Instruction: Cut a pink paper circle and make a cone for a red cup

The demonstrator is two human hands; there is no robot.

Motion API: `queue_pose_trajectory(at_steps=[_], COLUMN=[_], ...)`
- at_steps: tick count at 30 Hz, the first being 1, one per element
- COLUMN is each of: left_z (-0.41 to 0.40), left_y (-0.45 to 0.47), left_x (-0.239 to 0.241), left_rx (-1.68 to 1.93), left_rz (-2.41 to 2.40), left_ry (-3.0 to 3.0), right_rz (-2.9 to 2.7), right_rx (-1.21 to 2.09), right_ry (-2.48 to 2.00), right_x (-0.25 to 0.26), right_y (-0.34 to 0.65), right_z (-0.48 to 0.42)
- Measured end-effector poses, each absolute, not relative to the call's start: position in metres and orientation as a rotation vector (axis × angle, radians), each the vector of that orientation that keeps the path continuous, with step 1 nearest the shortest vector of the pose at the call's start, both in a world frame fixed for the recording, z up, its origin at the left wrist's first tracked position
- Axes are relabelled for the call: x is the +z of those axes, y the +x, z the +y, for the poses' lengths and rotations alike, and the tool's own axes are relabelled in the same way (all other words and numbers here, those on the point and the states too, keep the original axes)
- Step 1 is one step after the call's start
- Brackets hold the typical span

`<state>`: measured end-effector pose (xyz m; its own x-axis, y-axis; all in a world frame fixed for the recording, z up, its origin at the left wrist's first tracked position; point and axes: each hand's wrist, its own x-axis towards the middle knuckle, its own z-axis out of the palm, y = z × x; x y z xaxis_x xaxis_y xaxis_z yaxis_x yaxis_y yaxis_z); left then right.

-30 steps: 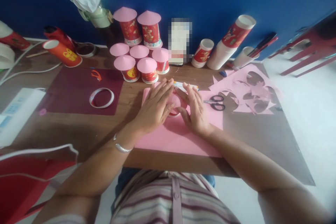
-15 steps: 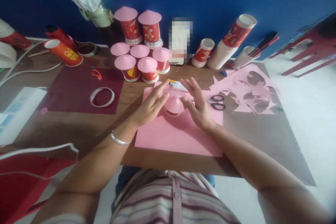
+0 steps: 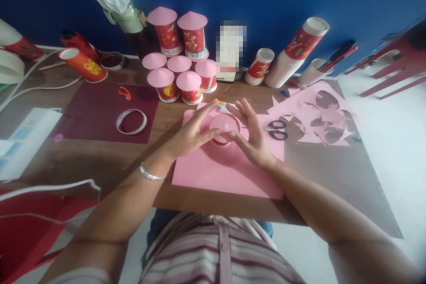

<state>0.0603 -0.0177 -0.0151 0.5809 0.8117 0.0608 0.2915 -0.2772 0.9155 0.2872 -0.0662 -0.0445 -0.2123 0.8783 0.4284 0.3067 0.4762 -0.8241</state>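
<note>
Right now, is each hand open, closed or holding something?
Left hand: open, curved beside the pink cone; contact unclear.
Right hand: open, curved opposite; contact unclear too.

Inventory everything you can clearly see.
Near cup: 1, pink-topped, between hands
Coned cups: 7, red-pink, back left
Phone: 1, pale, back centre
Small cup: 1, red-white, beside phone
Cup stack: 1, red-white, back right
Pen cup: 1, white, back right
Scissors: 1, black, right
Paper: uncounted, pink, under near cup
Scraps: uncounted, pink, right
Mat: 1, maroon, left
Ring: 1, white, on mat
Tall cup: 1, orange, back left
Jar: 1, green, back left
Box: 1, white, left
Cables: uncounted, white, left
Stool: 1, red, far right
Table: 1, brown, centre
Shirt: 1, striped, bottom
Bracelet: 1, silver, left wrist
Left hand: 1, bare, near cup's left
Right hand: 1, bare, near cup's right
</note>
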Motion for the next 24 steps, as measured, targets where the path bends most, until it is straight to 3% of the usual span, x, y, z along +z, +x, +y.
queue_pose_trajectory(at_steps=[24], left_z=[-0.0204], left_y=[0.0623], left_x=[-0.0128], left_rx=[0.699], left_rz=[0.880], left_ry=[1.861], right_rz=[-1.799], right_rx=[0.725], right_ry=[-1.015], right_x=[-0.0449], right_y=[0.2881], right_z=[-0.0679])
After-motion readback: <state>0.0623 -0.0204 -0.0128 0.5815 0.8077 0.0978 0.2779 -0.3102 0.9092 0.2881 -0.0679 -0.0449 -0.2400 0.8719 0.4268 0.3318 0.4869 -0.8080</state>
